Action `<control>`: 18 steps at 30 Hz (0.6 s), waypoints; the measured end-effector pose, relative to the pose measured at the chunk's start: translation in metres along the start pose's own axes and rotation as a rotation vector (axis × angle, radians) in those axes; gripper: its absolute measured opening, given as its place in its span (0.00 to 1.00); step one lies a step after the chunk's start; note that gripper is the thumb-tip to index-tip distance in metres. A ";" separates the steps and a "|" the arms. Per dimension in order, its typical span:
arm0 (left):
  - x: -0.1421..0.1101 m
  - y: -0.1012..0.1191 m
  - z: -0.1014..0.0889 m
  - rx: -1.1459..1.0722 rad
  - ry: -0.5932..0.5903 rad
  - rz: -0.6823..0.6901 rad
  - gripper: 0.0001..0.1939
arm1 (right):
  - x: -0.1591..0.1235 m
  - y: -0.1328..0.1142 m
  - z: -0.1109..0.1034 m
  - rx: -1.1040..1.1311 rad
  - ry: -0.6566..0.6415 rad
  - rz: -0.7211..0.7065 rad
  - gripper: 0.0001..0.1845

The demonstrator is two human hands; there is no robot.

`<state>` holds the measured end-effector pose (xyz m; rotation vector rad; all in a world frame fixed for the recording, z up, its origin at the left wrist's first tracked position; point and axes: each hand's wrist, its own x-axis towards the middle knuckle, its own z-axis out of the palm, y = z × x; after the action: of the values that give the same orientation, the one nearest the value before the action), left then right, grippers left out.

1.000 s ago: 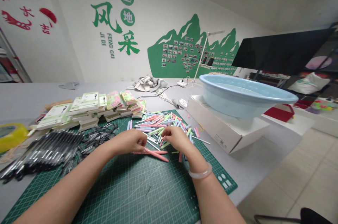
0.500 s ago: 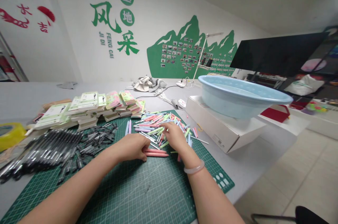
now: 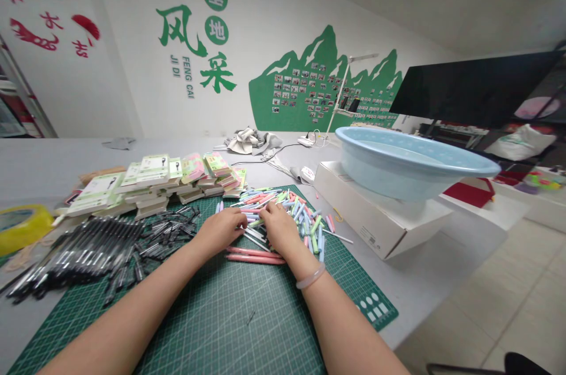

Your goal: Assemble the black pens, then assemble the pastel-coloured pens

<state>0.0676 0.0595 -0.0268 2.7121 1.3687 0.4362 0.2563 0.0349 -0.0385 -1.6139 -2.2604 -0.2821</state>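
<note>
At the near side of a loose pile of pastel pen parts [image 3: 305, 216], both of my hands are bent with the fingertips pinched. A coral pen [image 3: 253, 210] runs between them; my left hand [image 3: 221, 229] closes on its left end and my right hand [image 3: 279, 230] on its right. The fingers partly hide that grip. Just in front, two coral pens [image 3: 254, 256] lie side by side on the green cutting mat [image 3: 212, 310]. White refills [image 3: 255, 239] lie between the hands and these pens.
Black clear-barrelled pens [image 3: 88, 251] and black caps [image 3: 170, 230] spread on the left. Small boxes [image 3: 152, 171] are stacked behind them, near a yellow tape roll [image 3: 26, 227]. On the right, a blue basin [image 3: 407, 168] rests on a white box [image 3: 367, 216].
My left hand has let go of the two coral pens and moved up and left to the pile. My right hand has shifted slightly left, and the two hands are closer together.
</note>
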 end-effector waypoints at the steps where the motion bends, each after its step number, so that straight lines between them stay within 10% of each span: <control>1: 0.000 0.001 0.001 -0.002 -0.008 0.043 0.05 | 0.000 0.000 -0.001 0.017 0.013 0.007 0.14; 8: 0.001 0.005 -0.001 0.033 -0.068 0.149 0.06 | -0.004 0.021 -0.011 0.424 0.184 0.217 0.09; 18: 0.005 0.003 -0.007 0.104 0.001 0.283 0.07 | -0.006 0.026 -0.013 1.904 0.106 0.575 0.29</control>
<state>0.0707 0.0612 -0.0184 3.0037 1.0357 0.3939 0.2849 0.0341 -0.0300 -0.8275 -0.8485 1.3899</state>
